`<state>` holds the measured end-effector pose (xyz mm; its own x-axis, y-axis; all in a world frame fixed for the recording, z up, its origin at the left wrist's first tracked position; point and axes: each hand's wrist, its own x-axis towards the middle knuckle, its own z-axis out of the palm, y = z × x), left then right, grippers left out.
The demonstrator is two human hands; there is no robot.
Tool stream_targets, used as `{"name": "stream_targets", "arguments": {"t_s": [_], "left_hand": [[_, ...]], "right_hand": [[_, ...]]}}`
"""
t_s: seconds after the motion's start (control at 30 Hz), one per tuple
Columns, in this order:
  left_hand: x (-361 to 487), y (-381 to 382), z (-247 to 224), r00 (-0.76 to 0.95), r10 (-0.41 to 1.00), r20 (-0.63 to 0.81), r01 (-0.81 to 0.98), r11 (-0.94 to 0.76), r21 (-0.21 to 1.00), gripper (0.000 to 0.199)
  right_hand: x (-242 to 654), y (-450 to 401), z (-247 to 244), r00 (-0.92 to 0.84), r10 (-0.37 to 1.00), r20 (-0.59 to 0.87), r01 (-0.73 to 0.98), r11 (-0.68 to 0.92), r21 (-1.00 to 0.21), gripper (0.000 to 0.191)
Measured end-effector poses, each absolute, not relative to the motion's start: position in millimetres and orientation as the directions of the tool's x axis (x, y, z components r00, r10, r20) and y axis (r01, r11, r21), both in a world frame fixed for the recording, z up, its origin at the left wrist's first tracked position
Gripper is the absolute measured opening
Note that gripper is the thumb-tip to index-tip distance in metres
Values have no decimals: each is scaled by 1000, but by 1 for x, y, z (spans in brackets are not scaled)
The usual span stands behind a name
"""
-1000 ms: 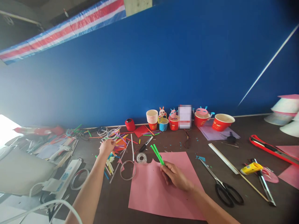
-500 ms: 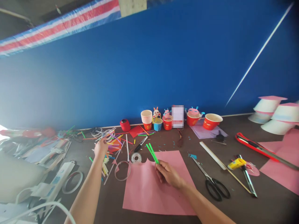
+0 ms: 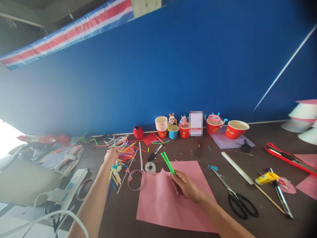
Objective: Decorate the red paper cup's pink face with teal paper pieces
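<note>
My right hand (image 3: 184, 186) is closed round two bright green strips (image 3: 167, 162), held side by side above the pink paper sheet (image 3: 170, 205), whose top edge is cut in curves. At the left, my left hand (image 3: 112, 155) reaches into a loose pile of coloured straws and strips (image 3: 126, 153). Its fingers are partly lost among the straws, so their grip cannot be made out. Between the hands lie a clear tape ring (image 3: 136, 180) and a small white spool (image 3: 150, 167).
Black-handled scissors (image 3: 239, 201), a white strip (image 3: 236, 168), a yellow glue bottle (image 3: 266, 178) and a red cutter (image 3: 284, 157) lie at right. Paper cups (image 3: 161, 124) and decorated red cups (image 3: 214, 126) stand along the blue wall. A power strip (image 3: 71, 186) lies left.
The view has turned slightly left, so most things sit further right in it. Short straws below my left hand lie more spread out. My right hand still holds the green strips.
</note>
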<state>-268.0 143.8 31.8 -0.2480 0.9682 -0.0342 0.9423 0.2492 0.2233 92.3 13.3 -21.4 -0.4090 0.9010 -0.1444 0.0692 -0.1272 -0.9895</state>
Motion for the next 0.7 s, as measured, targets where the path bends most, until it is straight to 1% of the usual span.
{"name": "stream_targets", "arguments": {"t_s": [0.13,0.27,0.37,0.5,0.57,0.7], "left_hand": [[-257,141,32,-197,980,-26,964,198,179,28],[-250,138,36,-168,984,63,975,156,161,22],[-253,137,40,-148,981,127,978,126,164,24],[-271,140,44,-180,967,182,975,150,167,33],[-280,142,44,-181,970,164,974,154,168,33],[-282,143,37,-89,993,81,979,72,193,30]], "right_hand": [[92,13,-18,-400,903,-159,81,-138,-987,33],[92,13,-15,-406,899,-165,84,-143,-986,33],[92,13,-16,-414,893,-175,81,-156,-984,33],[91,13,-20,-417,892,-175,70,-161,-984,33],[91,13,-20,-416,890,-184,70,-170,-983,33],[91,13,-17,-415,891,-184,86,-162,-983,33]]}}
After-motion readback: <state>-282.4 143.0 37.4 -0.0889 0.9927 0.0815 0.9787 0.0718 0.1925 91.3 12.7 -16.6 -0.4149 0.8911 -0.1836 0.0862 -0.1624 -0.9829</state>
